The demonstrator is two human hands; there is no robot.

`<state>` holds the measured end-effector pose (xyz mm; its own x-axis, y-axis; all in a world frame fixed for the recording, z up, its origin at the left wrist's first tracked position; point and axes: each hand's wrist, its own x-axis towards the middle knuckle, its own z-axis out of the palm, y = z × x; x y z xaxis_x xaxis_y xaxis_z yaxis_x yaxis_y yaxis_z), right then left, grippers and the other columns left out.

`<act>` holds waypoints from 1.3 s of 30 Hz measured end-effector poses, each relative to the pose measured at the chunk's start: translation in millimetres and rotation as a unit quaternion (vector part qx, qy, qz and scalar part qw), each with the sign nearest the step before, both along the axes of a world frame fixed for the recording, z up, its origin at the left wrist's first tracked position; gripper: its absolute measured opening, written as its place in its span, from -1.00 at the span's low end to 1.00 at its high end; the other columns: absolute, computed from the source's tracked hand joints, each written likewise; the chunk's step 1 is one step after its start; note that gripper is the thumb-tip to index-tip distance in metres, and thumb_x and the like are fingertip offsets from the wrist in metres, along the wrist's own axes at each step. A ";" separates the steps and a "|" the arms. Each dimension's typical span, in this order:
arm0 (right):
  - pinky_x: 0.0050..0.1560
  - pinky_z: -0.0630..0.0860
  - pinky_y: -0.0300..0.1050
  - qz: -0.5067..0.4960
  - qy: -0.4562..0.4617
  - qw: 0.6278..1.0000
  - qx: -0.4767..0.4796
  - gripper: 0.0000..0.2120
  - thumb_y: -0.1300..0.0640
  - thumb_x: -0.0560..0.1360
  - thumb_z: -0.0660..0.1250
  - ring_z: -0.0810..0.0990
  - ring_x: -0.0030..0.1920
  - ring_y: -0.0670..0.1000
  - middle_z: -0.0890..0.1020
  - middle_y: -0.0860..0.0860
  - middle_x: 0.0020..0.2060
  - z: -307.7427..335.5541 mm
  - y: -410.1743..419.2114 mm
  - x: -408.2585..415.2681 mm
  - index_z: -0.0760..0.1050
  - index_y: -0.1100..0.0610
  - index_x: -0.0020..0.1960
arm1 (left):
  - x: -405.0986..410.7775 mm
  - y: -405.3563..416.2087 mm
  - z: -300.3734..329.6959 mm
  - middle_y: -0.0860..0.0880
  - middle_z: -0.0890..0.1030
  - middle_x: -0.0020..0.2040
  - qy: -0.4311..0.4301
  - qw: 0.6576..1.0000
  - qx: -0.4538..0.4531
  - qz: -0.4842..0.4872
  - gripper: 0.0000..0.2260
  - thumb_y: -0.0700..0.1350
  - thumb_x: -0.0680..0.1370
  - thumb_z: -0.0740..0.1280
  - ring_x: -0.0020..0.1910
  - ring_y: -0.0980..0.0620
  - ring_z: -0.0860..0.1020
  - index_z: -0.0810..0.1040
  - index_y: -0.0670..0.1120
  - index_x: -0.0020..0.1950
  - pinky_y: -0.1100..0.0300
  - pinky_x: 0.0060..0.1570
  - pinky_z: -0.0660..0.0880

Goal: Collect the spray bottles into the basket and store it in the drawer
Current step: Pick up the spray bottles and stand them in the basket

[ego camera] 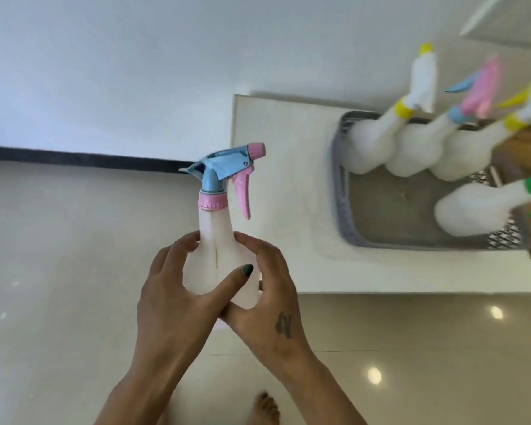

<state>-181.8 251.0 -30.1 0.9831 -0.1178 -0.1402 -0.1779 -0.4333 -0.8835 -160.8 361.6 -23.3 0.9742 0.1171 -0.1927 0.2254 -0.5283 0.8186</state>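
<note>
While both hands wrap it from either side, the white spray bottle [218, 256] with its blue-and-pink trigger head stands upright off the white table's [276, 185] left edge. Left hand [178, 305] and right hand [267, 296] each curl closed around its body. Near the table's right edge, a grey basket [341, 191] holds four more spray bottles [371, 148].
</note>
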 end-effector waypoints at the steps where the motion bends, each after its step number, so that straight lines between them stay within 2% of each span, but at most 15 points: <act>1: 0.14 0.52 -0.07 -0.012 0.001 1.000 0.011 -0.32 -0.06 0.23 0.43 0.38 0.25 -0.17 0.40 -0.25 0.23 10.9 -17.0 -1.1 0.26 -0.22 0.29 | 2.3 -16.0 7.5 0.22 0.44 0.14 -0.011 1.000 -0.002 -0.020 -0.36 0.27 0.26 0.46 0.07 0.10 0.46 0.39 0.16 0.28 0.10 -0.01 0.45; 5: 0.19 0.49 0.04 -0.080 0.003 0.992 0.096 -0.46 0.09 0.28 0.31 0.42 0.20 -0.21 0.44 -0.30 0.14 45.9 -102.9 -11.0 0.35 -0.29 0.20 | 10.6 -93.3 37.6 0.23 0.45 0.15 -0.020 0.993 -0.029 -0.115 -0.33 0.29 0.19 0.39 0.08 0.12 0.48 0.39 0.18 0.27 0.10 0.00 0.50; 8: 0.19 0.49 0.10 -0.158 0.008 0.979 0.128 -0.59 0.02 0.28 0.24 0.45 0.14 -0.22 0.49 -0.26 0.08 65.2 -153.1 -16.1 0.45 -0.29 0.09 | 17.4 -141.9 47.0 0.23 0.48 0.17 -0.019 0.981 -0.062 -0.180 -0.30 0.35 0.15 0.39 0.12 0.12 0.51 0.41 0.20 0.26 0.06 0.02 0.56; 11: 0.18 0.50 0.00 -0.195 -0.002 0.976 0.094 -0.67 -0.09 0.34 0.25 0.47 0.16 -0.18 0.54 -0.17 0.11 76.9 -196.5 -12.5 0.46 -0.21 0.11 | 24.3 -185.0 52.0 0.34 0.49 0.12 -0.032 0.963 -0.091 -0.253 -0.39 0.39 0.15 0.36 0.09 0.27 0.50 0.41 0.32 0.18 0.20 -0.08 0.57; 13: 0.08 0.52 -0.17 -0.198 -0.009 0.978 0.066 -0.70 -0.13 0.36 0.30 0.52 0.10 -0.19 0.58 -0.14 0.06 81.8 -222.0 -4.9 0.45 -0.21 0.09 | 33.9 -209.4 56.0 0.34 0.50 0.10 -0.047 0.944 -0.107 -0.309 -0.48 0.35 0.19 0.37 0.08 0.28 0.50 0.39 0.39 0.13 0.19 -0.10 0.56; 16: -0.13 0.48 -0.46 -0.198 -0.013 0.980 0.026 -0.74 -0.10 0.34 0.43 0.54 -0.07 -0.37 0.59 -0.31 -0.12 79.2 -261.6 9.7 0.41 -0.25 -0.04 | 54.0 -243.0 49.2 0.20 0.53 0.13 -0.105 0.907 -0.104 -0.395 -0.46 0.25 0.28 0.40 0.12 0.18 0.50 0.44 0.19 0.23 0.11 -0.02 0.55; 18: -0.16 0.44 -0.55 -0.200 -0.016 0.980 -0.003 -0.70 -0.09 0.29 0.46 0.49 -0.12 -0.46 0.51 -0.44 -0.21 78.9 -282.3 19.3 0.38 -0.28 -0.10 | 69.8 -260.2 43.6 0.12 0.52 0.18 -0.119 0.890 -0.102 -0.428 -0.42 0.23 0.31 0.40 0.15 0.21 0.47 0.44 0.07 0.28 0.22 0.06 0.51; 21: -0.10 0.50 -0.45 -0.232 -0.041 0.971 -0.035 -0.63 -0.08 0.26 0.49 0.55 -0.07 -0.31 0.51 -0.36 -0.14 73.4 -302.3 34.4 0.38 -0.22 -0.04 | 94.5 -281.7 33.6 0.08 0.47 0.24 -0.129 0.874 -0.086 -0.461 -0.37 0.21 0.31 0.39 0.20 0.19 0.44 0.41 0.01 0.33 0.47 0.12 0.35; 23: -0.10 0.46 -0.49 -0.263 -0.056 0.960 -0.072 -0.53 -0.08 0.25 0.50 0.54 -0.06 -0.25 0.52 -0.25 -0.12 62.5 -309.2 44.7 0.41 -0.06 0.08 | 107.1 -292.4 23.3 0.05 0.43 0.31 -0.115 0.875 -0.068 -0.464 -0.34 0.19 0.31 0.41 0.25 0.19 0.39 0.38 0.02 0.36 0.52 0.15 0.28; 25: -0.19 0.35 -0.63 -0.295 -0.053 0.948 -0.105 -0.46 -0.06 0.24 0.52 0.47 -0.14 -0.36 0.44 -0.28 -0.19 50.0 -313.2 53.9 0.40 0.06 0.11 | 113.8 -301.1 11.8 0.02 0.39 0.39 -0.079 0.886 -0.046 -0.455 -0.32 0.16 0.32 0.42 0.32 0.13 0.37 0.32 0.07 0.40 0.34 0.25 0.32; 28: -0.25 0.30 -0.67 -0.299 -0.058 0.944 -0.124 -0.51 0.00 0.22 0.55 0.41 -0.15 -0.53 0.38 -0.31 -0.26 27.7 -317.5 58.8 0.40 0.12 0.02 | 115.0 -309.5 -7.7 -0.02 0.36 0.43 -0.026 0.893 -0.045 -0.447 -0.32 0.05 0.36 0.46 0.38 0.01 0.36 0.28 0.07 0.43 -0.05 0.32 0.39; 31: -0.24 0.28 -0.69 -0.295 -0.064 0.940 -0.161 -0.49 0.01 0.22 0.56 0.44 -0.20 -0.49 0.37 -0.31 -0.30 10.4 -317.5 58.7 0.46 0.23 0.03 | 115.3 -314.5 -22.4 -0.04 0.36 0.44 -0.003 0.894 -0.060 -0.444 -0.32 0.01 0.35 0.44 0.40 -0.01 0.35 0.28 0.06 0.43 -0.08 0.32 0.37; 33: -0.24 0.30 -0.68 -0.292 -0.074 0.939 -0.164 -0.46 0.02 0.24 0.56 0.43 -0.26 -0.41 0.44 -0.19 -0.27 4.0 -317.4 58.2 0.47 0.29 0.07 | 115.4 -316.1 -27.7 -0.05 0.38 0.42 0.009 0.894 -0.061 -0.444 -0.32 0.00 0.34 0.43 0.38 -0.02 0.37 0.29 0.05 0.43 -0.07 0.32 0.38; 35: -0.24 0.31 -0.68 -0.284 -0.081 0.939 -0.175 -0.47 0.03 0.24 0.55 0.41 -0.27 -0.35 0.47 -0.08 -0.24 -0.1 -318.5 56.8 0.48 0.30 0.05 | 113.8 -317.4 -30.1 -0.04 0.40 0.40 0.016 0.894 -0.056 -0.445 -0.31 0.04 0.32 0.40 0.35 -0.02 0.39 0.29 0.04 0.43 -0.06 0.30 0.41; 39: -0.28 0.32 -0.67 -0.286 -0.087 0.939 -0.172 -0.49 0.04 0.24 0.56 0.40 -0.27 -0.34 0.47 -0.06 -0.24 -3.3 -317.9 53.3 0.48 0.31 0.03 | 108.3 -318.4 -30.7 -0.03 0.42 0.37 0.016 0.896 -0.049 -0.440 -0.31 0.03 0.30 0.38 0.30 -0.02 0.43 0.31 0.01 0.42 -0.05 0.26 0.44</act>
<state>-128.5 -66.9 -33.4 0.7504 -0.6417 0.1587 -0.3345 -0.5756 -0.7462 -52.5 43.1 -54.0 0.6740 -0.7139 -0.1900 -0.2189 -0.4386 0.8716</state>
